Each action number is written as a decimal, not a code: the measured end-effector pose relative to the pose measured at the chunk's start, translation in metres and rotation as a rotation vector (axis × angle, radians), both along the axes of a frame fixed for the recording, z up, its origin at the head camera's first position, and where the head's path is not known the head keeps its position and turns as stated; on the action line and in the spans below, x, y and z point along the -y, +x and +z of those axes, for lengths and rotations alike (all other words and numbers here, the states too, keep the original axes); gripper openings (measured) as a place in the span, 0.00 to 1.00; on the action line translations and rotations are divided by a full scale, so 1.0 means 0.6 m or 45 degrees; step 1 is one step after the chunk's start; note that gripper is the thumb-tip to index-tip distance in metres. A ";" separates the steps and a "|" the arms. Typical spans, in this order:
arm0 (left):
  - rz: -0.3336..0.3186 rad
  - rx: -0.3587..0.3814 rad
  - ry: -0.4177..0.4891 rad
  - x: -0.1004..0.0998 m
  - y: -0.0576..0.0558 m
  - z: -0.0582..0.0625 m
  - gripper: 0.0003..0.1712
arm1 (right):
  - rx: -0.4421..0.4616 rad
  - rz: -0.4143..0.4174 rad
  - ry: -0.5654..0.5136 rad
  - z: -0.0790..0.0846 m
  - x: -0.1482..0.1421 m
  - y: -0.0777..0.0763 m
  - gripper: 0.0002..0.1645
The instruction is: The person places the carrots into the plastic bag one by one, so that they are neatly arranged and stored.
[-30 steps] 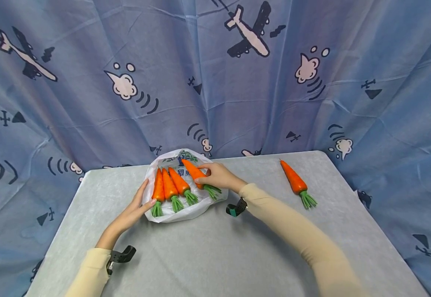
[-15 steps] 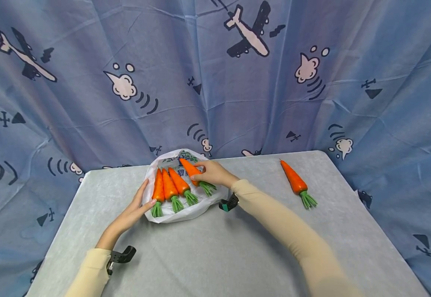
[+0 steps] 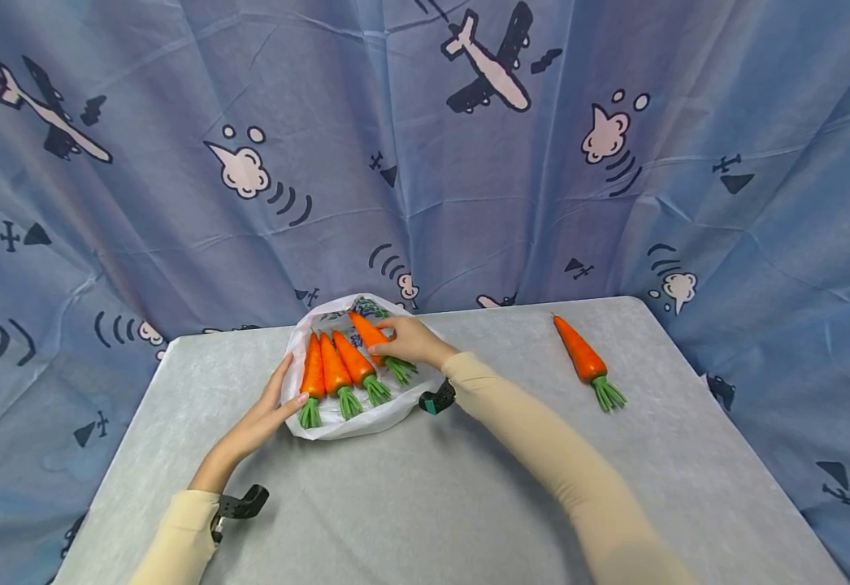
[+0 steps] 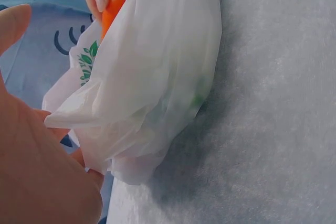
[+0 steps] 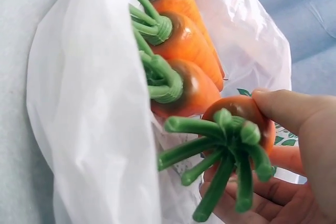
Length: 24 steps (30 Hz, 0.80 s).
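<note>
A white plastic bag (image 3: 388, 417) with printed lettering and green leaves lies with its mouth opened wide. Three orange carrots (image 3: 311, 366) with green stems lie side by side in it. My right hand (image 3: 414, 340) pinches another carrot (image 3: 366, 330) between thumb and fingers, over the right part of the bag; its stem stubs (image 5: 226, 150) face the right wrist camera. My left hand (image 3: 267, 413) rests at the bag's left rim, fingers fairly straight along the outside and thumb reaching inward near the leftmost carrot. In the left wrist view the bag wall (image 4: 157, 77) hides most carrots.
One more carrot (image 3: 578, 353) lies on the right of the table (image 3: 366, 504), its stems toward the front. A blue curtain (image 3: 337, 146) with airplane prints hangs right behind the table's back edge. A black wrist device (image 3: 437, 398) sits below the right wrist.
My right hand has moved left and slightly back, carrying the pinched carrot nearer the three in the bag. The left hand, the bag and the carrot on the table have stayed put.
</note>
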<state>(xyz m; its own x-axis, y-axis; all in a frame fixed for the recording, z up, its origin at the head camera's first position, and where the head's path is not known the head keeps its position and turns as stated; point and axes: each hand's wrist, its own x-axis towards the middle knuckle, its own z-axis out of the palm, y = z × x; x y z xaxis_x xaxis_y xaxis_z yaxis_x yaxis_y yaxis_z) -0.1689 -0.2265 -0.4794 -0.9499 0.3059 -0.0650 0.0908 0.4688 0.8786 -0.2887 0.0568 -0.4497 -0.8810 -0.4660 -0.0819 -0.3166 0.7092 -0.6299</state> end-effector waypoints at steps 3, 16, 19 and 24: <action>-0.001 0.001 0.000 0.000 0.000 0.000 0.48 | -0.014 0.005 -0.016 -0.007 0.002 -0.001 0.35; 0.000 0.007 -0.003 0.001 -0.001 -0.001 0.48 | 0.027 0.008 0.029 -0.033 0.006 0.000 0.34; 0.002 0.006 -0.001 0.001 -0.001 -0.001 0.48 | 0.034 -0.012 0.043 -0.035 0.007 0.003 0.35; -0.001 0.003 -0.004 0.000 0.000 0.000 0.48 | -0.004 -0.015 0.059 -0.042 0.008 0.003 0.34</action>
<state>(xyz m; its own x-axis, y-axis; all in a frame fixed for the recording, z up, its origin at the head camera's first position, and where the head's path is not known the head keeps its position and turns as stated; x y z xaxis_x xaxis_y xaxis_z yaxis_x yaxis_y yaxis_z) -0.1690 -0.2268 -0.4796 -0.9495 0.3063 -0.0679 0.0893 0.4714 0.8774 -0.2868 0.0519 -0.4751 -0.8869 -0.4510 -0.1001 -0.3098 0.7413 -0.5954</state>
